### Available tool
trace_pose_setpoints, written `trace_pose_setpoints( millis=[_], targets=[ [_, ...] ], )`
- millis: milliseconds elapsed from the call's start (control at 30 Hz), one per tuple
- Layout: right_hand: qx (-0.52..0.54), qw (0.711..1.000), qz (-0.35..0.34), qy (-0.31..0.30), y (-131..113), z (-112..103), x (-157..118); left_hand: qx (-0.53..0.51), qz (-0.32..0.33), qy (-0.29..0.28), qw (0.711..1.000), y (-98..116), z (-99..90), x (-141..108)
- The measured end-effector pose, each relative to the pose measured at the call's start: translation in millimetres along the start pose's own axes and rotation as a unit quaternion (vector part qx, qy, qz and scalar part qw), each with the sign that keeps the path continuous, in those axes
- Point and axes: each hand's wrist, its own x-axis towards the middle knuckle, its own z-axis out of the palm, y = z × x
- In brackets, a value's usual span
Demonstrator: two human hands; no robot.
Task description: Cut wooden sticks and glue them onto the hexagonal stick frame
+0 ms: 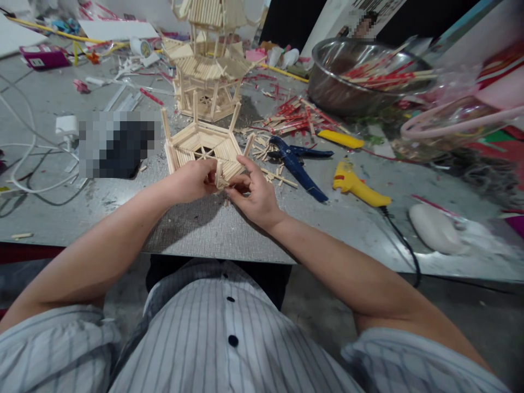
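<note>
A hexagonal frame of pale wooden sticks lies on the table before me, with short posts rising from its corners and a spoked opening in its floor. At its near corner, my left hand is closed, thumb and fingers pinching the stickwork around an upright post. From the other side my right hand pinches the same corner, its thumb and fingertips close together low on the frame. The fingers partly hide this corner. Just behind stands a taller pagoda model built from the same sticks.
Right of the frame lie blue-handled pliers, a yellow utility knife and a yellow glue gun with its cord. Farther back are a steel bowl and piled red-tipped sticks. A dark phone and white cables lie left.
</note>
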Motion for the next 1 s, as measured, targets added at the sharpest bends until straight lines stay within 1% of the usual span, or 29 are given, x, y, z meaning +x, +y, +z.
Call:
trace_pose_setpoints(
  millis=[133,567,833,1000],
  targets=[
    [0.010,1.000,-0.005,0.003,4.4,2.3,0.3,0.022,-0.004,-0.001,1.000,0.5,-0.7,0.0],
    [0.022,1.000,-0.010,-0.003,5.1,3.2,1.7,0.010,0.001,-0.011,1.000,3.8,-2.6,-0.6],
    [0.041,0.999,0.026,0.001,0.3,2.5,2.5,-0.006,0.019,-0.004,1.000,-2.2,0.1,0.6],
    [0.055,0.998,0.033,0.001,-0.3,2.0,1.9,-0.008,0.008,0.001,1.000,0.5,-0.5,-1.2]
  ],
)
